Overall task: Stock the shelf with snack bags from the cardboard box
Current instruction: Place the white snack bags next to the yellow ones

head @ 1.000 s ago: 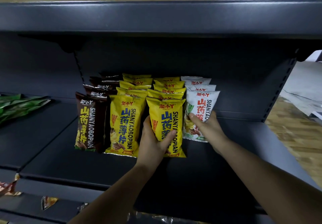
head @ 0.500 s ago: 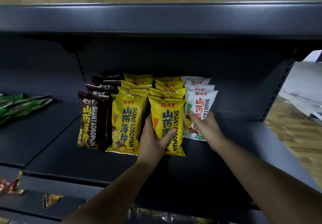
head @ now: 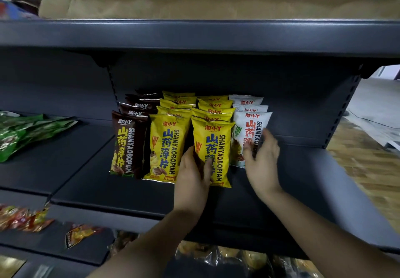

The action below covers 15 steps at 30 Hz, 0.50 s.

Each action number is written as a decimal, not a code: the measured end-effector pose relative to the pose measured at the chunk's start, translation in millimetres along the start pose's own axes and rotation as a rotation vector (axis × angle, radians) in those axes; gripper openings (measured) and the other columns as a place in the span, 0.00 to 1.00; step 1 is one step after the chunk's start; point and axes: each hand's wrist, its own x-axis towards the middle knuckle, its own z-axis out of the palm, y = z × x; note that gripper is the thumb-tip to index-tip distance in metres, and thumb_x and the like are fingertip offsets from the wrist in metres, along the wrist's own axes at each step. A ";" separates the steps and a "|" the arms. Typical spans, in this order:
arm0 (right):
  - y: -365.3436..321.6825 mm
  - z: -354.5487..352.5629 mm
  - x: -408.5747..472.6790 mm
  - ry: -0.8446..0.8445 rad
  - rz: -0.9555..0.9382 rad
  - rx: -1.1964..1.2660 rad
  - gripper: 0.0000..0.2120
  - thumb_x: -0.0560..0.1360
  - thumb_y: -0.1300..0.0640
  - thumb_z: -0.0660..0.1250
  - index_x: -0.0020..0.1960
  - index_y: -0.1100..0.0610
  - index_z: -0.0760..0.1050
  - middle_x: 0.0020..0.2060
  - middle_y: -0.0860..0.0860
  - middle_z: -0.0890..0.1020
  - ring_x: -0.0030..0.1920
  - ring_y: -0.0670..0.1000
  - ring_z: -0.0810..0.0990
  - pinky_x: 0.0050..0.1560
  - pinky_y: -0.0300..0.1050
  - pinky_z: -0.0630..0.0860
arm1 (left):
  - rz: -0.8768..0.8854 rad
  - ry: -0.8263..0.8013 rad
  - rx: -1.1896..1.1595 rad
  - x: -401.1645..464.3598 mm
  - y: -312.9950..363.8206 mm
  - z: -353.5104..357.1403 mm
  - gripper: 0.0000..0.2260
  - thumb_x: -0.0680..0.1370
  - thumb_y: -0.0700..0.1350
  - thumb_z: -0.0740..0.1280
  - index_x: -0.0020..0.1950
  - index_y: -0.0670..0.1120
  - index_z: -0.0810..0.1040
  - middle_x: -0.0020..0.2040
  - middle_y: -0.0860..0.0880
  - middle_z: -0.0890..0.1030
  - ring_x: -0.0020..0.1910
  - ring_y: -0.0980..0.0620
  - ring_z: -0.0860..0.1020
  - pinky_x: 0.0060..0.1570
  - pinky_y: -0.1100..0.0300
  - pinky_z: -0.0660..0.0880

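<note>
your left hand [head: 192, 171] fingers pinch the front yellow snack bag [head: 213, 151] standing on the shelf [head: 303, 169]; your right hand [head: 263, 158] fingers, loosely spread, touch the white snack bag [head: 249, 130] just beside.

The dark shelf [head: 303, 169] carries four rows of upright yam-chip bags. The brown row [head: 129, 145] shows about four bags, the left yellow row [head: 166, 145] five, the right yellow row [head: 213, 148] four and the white row [head: 249, 132] three. Two hands show, the left hand [head: 193, 174] and the right hand [head: 263, 161].
</note>
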 end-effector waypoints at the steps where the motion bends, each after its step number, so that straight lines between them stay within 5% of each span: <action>1: -6.1 -1.7 -6.4 -0.056 -0.061 0.012 0.27 0.78 0.56 0.64 0.73 0.63 0.61 0.67 0.57 0.68 0.69 0.54 0.63 0.66 0.40 0.59 | 0.044 0.034 0.027 -5.0 2.6 -4.8 0.20 0.79 0.52 0.60 0.67 0.43 0.68 0.61 0.46 0.75 0.59 0.46 0.76 0.57 0.58 0.73; 4: -21.8 -0.3 -24.2 -0.249 -0.173 0.076 0.24 0.77 0.52 0.66 0.70 0.57 0.66 0.62 0.49 0.71 0.64 0.46 0.67 0.65 0.39 0.64 | 0.183 0.148 0.195 -11.5 -1.1 -20.4 0.18 0.76 0.49 0.56 0.59 0.39 0.72 0.51 0.42 0.77 0.50 0.42 0.76 0.49 0.56 0.71; 7: -29.1 8.4 -38.2 -0.383 -0.192 0.217 0.28 0.72 0.54 0.73 0.65 0.45 0.62 0.55 0.37 0.71 0.57 0.33 0.70 0.60 0.27 0.63 | 0.088 0.205 0.353 -6.2 -14.1 -35.4 0.22 0.71 0.46 0.57 0.60 0.34 0.71 0.55 0.36 0.74 0.54 0.36 0.74 0.53 0.47 0.73; 12: -14.8 31.2 -48.0 -0.481 -0.079 0.275 0.43 0.67 0.58 0.77 0.72 0.51 0.53 0.61 0.45 0.74 0.60 0.43 0.76 0.62 0.41 0.74 | -0.196 0.040 0.355 2.1 -26.1 -44.5 0.33 0.77 0.43 0.64 0.76 0.39 0.52 0.74 0.34 0.55 0.73 0.35 0.55 0.70 0.43 0.57; 15: -15.9 40.4 -48.0 -0.460 -0.061 0.226 0.42 0.70 0.57 0.75 0.73 0.58 0.52 0.59 0.45 0.74 0.58 0.42 0.76 0.56 0.28 0.71 | -0.200 0.033 0.267 2.9 -25.5 -44.4 0.34 0.76 0.36 0.63 0.77 0.41 0.49 0.73 0.37 0.55 0.72 0.36 0.55 0.70 0.45 0.58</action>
